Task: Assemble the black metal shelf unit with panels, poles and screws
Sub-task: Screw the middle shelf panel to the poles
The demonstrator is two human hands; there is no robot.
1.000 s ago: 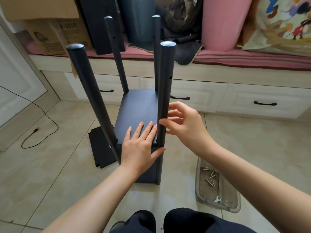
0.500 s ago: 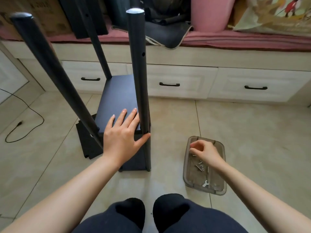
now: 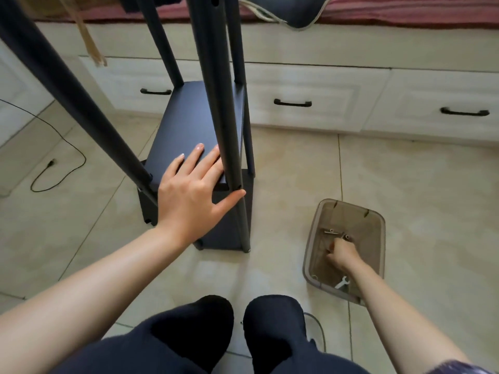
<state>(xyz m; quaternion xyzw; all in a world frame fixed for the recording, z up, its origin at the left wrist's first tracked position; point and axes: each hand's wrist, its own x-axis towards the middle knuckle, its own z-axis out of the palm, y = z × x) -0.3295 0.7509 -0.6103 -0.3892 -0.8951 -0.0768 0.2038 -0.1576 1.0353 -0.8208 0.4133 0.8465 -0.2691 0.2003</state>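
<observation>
Since half a second ago the view has dipped lower and the right hand point(image 3: 340, 254) has gone deeper into the clear plastic tray point(image 3: 376, 220), no longer at its far rim but down among the screws point(image 3: 331, 231), while the left hand point(image 3: 193, 194) has stayed flat on the shelf panel point(image 3: 183, 122). Nearest of all are the person's knees point(image 3: 229, 333), and just beyond them to the right sits the tray on the tiled floor point(image 3: 418, 211), holding a few screws toward its far end and a small wrench point(image 3: 341, 282) at its near end. The right hand is curled with its fingers turned down into the tray; whether it already pinches a screw I cannot tell, since the fingertips are hidden under the hand. Further out and to the left, the left hand lies spread with straight fingers pressing the panel, its thumb touching the near right pole point(image 3: 218, 103) just below a small screw hole point(image 3: 239, 186). That hole is the point the next move seems to turn on: it lies up and to the left of the right hand, across a stretch of bare floor, well apart from the tray. The pole's long axis runs near upright, so a screw would likely go in sideways, from the right, which is the side the right hand is already on. Beyond stand the other poles point(image 3: 67, 103), then the white drawers point(image 3: 297, 103).
</observation>
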